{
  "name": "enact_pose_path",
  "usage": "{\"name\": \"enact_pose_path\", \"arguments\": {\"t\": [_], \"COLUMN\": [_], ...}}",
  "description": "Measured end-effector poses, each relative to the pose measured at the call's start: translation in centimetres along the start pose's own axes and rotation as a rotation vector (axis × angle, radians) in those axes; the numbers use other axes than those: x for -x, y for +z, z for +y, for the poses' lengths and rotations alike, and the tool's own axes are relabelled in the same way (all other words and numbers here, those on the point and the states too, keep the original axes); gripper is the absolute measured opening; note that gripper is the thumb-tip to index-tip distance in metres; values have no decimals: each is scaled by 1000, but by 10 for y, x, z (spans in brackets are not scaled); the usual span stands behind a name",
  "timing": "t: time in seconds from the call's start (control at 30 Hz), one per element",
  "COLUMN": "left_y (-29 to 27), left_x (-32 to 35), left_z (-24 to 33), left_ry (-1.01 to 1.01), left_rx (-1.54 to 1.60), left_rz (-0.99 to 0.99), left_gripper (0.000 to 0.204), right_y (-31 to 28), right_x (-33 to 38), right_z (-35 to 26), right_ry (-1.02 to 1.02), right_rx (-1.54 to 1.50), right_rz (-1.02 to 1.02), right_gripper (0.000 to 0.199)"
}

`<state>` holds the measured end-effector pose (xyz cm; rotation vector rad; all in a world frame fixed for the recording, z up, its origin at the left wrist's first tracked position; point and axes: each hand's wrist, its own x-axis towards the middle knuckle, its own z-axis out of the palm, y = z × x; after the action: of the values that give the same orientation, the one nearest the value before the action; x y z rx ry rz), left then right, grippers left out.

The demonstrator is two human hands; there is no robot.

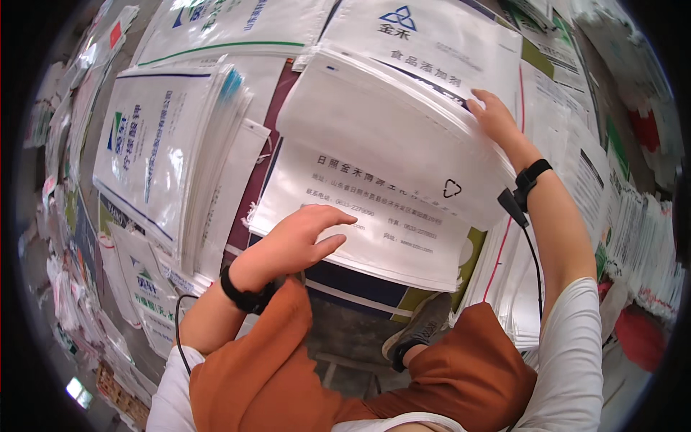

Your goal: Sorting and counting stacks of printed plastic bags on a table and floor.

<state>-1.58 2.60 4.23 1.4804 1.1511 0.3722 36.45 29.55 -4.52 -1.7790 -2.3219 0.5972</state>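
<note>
Reaching the far right edge of the bowed bags (381, 108), the right hand (497, 119) shows no certain grip. The left hand (306, 237), thumb and fingers parted, is over the flat bag (389, 248) at centre. Handling appears partway: the bowed bags are not level; neither hand touches the left stack (155, 162).

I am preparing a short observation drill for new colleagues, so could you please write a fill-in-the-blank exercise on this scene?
1. The right hand is ____ from the orange trousers than the left hand.
2. The stack of blue-edged sacks lies to the person's ____ of the printed white sack.
3. The wristband on the right wrist is ____ in colour.

Missing words: farther; left; black.
</note>
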Motion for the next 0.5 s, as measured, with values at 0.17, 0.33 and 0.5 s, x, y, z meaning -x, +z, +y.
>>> {"name": "enact_pose_path", "arguments": {"t": [0.17,0.33,0.5], "left_y": [36,59,69], "left_x": [9,10,13], "left_z": [-60,-57,-73], "left_ry": [52,29,54], "left_rx": [-510,-810,-855], "left_rz": [-140,-154,-114], "left_gripper": [52,61,59], "right_y": [21,20,5], "right_x": [-14,-19,-2], "right_z": [7,4,-27], "right_ry": [107,221,352], "right_rx": [-40,-96,-121], "right_rz": [-159,-210,-353], "right_gripper": [55,60,67]}}
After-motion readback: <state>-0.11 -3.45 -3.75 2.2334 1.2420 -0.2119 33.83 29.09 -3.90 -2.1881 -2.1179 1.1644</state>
